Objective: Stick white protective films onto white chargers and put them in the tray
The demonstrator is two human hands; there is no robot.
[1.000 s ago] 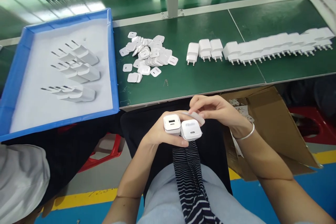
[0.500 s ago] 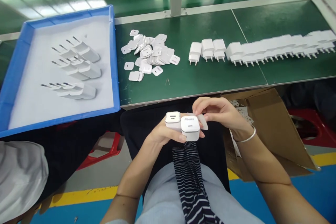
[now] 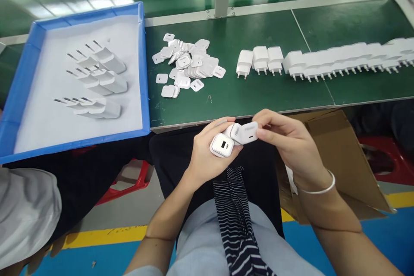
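Note:
My left hand (image 3: pixel 210 153) is wrapped around two white plug chargers in front of my lap. The nearer charger (image 3: pixel 222 145) has two ports on its face. The other charger (image 3: pixel 237 133) is behind it to the right, with grey lettering on its end; fingers hide much of both bodies. Between thumb and forefinger, my right hand (image 3: pixel 284 140) pinches a thin white face plate (image 3: pixel 248 133) with a small slot and faint lettering. Its left edge overlaps the lettered charger's end; I cannot tell whether they touch.
On the green bench (image 3: pixel 233 103) lies a heap of loose white face plates (image 3: pixel 194 62). A row of chargers (image 3: pixel 343 60) stretches rightward. Several chargers lie in a blue tray (image 3: pixel 145 95) at left. Below right is an open cardboard box (image 3: pixel 343 159). Someone's sleeve (image 3: pixel 29 215) shows at left.
My left hand has turned, bringing the two-port charger in front of the lettered one. The right hand has lifted slightly right, and the face plate now shows its slotted side.

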